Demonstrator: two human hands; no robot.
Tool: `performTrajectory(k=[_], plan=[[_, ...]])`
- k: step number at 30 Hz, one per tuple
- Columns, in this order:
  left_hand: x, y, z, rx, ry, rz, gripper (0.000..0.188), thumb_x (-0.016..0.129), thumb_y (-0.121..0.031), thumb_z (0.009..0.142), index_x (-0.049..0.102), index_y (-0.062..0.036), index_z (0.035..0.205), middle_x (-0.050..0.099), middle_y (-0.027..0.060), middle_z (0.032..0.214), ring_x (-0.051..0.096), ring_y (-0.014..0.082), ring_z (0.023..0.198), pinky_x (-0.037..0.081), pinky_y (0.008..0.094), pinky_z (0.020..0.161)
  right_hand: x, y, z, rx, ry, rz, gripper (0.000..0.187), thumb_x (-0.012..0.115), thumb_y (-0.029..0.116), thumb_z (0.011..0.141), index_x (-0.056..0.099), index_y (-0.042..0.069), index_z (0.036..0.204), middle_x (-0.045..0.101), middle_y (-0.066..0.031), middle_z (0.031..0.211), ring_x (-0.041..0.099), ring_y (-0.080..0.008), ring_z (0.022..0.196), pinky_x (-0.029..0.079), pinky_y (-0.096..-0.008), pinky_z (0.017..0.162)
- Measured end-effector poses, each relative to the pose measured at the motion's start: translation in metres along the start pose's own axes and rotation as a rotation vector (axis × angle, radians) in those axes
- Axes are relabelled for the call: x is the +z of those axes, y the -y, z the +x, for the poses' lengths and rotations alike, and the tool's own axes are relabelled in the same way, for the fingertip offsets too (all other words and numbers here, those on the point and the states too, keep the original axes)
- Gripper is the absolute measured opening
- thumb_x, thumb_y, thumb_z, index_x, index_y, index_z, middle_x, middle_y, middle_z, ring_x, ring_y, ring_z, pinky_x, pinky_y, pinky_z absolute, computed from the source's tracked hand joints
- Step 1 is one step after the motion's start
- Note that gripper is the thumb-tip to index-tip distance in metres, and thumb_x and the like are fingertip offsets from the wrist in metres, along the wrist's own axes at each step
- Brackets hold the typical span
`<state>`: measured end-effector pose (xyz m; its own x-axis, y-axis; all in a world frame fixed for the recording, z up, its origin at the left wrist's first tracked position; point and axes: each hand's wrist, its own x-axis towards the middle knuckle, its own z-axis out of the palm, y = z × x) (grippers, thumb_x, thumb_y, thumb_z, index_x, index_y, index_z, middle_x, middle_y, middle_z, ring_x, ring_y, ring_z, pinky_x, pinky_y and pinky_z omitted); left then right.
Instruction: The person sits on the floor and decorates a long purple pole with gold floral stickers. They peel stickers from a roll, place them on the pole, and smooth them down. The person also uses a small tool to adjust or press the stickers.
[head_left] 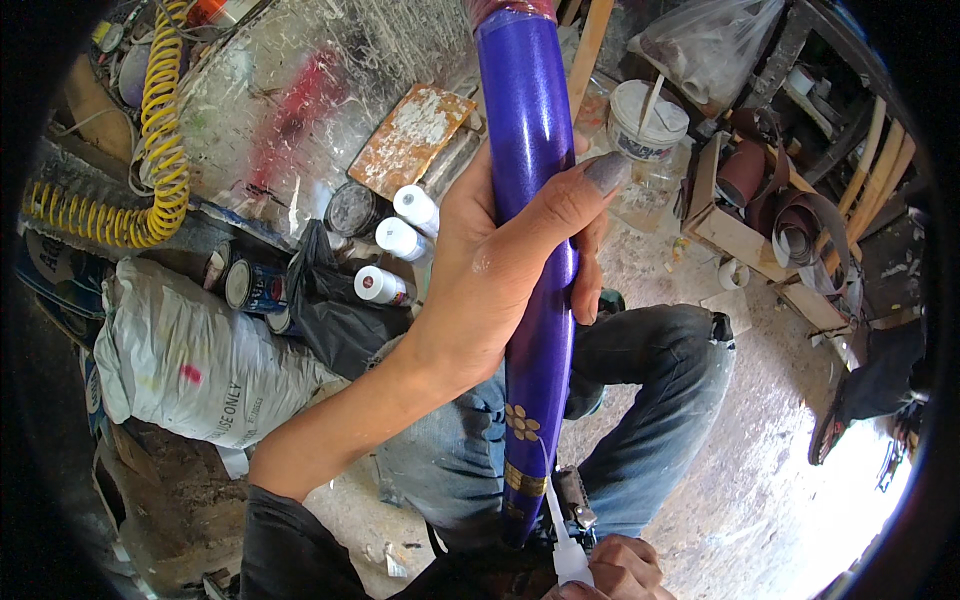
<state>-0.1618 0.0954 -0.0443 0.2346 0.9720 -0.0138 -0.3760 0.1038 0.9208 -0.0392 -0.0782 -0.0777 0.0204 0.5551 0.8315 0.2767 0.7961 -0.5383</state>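
Left hand (500, 270) clamped around glossy purple tapered rod (530, 200); right hand (615, 570), closed on white nozzle bottle (568, 555), at rod's lower gold-flowered end.

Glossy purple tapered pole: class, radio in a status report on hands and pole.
Left hand wrapped round glossy purple tapered pole. Right hand holds small white nozzle bottle at pole's gold-flowered lower end. Nothing blocking.

Dusty floor (740, 500): white sack (190, 365), spray cans (395, 240), paint tins (250, 285).
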Motion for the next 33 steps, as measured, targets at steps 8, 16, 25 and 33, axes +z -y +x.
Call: performTrajectory(k=[8,16,25,33], plan=[[0.0005,-0.0027,0.0,-0.012,-0.014,0.002,0.033,0.064,-0.026,0.091,0.049,-0.0108,0.116,0.049,0.0019,0.071,0.051,0.0133,0.04,0.04,0.0264,0.038,-0.0014,0.0022,0.0004,0.016,0.027,-0.006,0.02,0.065,0.002,0.074,0.055,-0.005,0.091,0.048,-0.0033,0.055,0.04,-0.0106,0.038,0.028,-0.0246,0.032],[0.0016,-0.0058,-0.0006,-0.002,-0.003,0.021,0.032,0.063,-0.026,0.091,0.049,-0.0106,0.115,0.049,0.0019,0.071,0.051,0.0135,0.04,0.04,0.0268,0.039,-0.0011,0.0022,0.0025,0.002,0.011,0.004,0.023,0.065,0.002,0.074,0.055,-0.005,0.093,0.047,-0.0025,0.055,0.04,-0.0102,0.038,0.027,-0.0246,0.031],[0.0042,-0.006,0.0008,-0.007,-0.01,0.015,0.033,0.064,-0.026,0.091,0.049,-0.0104,0.116,0.048,0.0019,0.071,0.05,0.0135,0.04,0.039,0.0266,0.038,-0.0053,0.0034,0.0043,0.032,0.047,-0.012,0.021,0.066,0.003,0.075,0.057,-0.004,0.093,0.047,-0.0024,0.056,0.041,-0.011,0.039,0.029,-0.025,0.032],[0.0059,-0.0093,0.0019,-0.051,-0.017,-0.002,0.027,0.059,-0.027,0.093,0.05,-0.0097,0.113,0.047,0.0009,0.065,0.047,0.0128,0.038,0.037,0.0264,0.036,-0.0071,0.0028,0.0043,0.037,0.045,0.012,0.019,0.066,0.004,0.076,0.057,-0.004,0.091,0.049,-0.003,0.057,0.042,-0.0108,0.04,0.029,-0.0246,0.033]])
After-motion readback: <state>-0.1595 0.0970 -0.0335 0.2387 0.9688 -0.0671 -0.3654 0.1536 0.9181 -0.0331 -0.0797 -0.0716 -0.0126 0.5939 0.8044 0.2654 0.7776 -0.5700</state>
